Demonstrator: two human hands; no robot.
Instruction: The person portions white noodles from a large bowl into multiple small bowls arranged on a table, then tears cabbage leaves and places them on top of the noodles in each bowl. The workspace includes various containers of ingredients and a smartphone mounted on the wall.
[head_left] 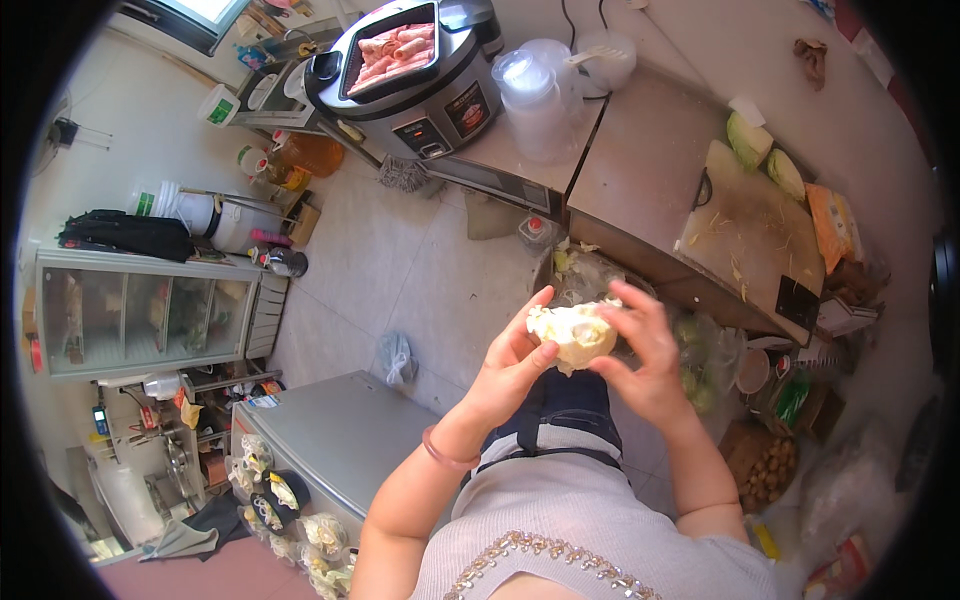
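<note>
A lumpy, cream-coloured cauliflower (pixel 572 338), strongly lit, is held up in front of my waist. My left hand (pixel 515 355) grips its left side, thumb in front and fingers behind. At its right side is my right hand (pixel 642 345), slightly blurred, with bent fingers against the upper right edge and the thumb at the lower right. Below and beyond the hands stands a bin lined with a clear plastic bag (pixel 590 275), with pale green leaf scraps in it.
A counter on the right holds a cutting board (pixel 745 235) with shreds and cabbage pieces (pixel 750 140). A large cooker (pixel 410 90) with a tray of meat rolls (pixel 395 60) stands at the far left of it. Behind my left arm is a grey chest top (pixel 340 430), beside foam-netted cauliflowers (pixel 325 535).
</note>
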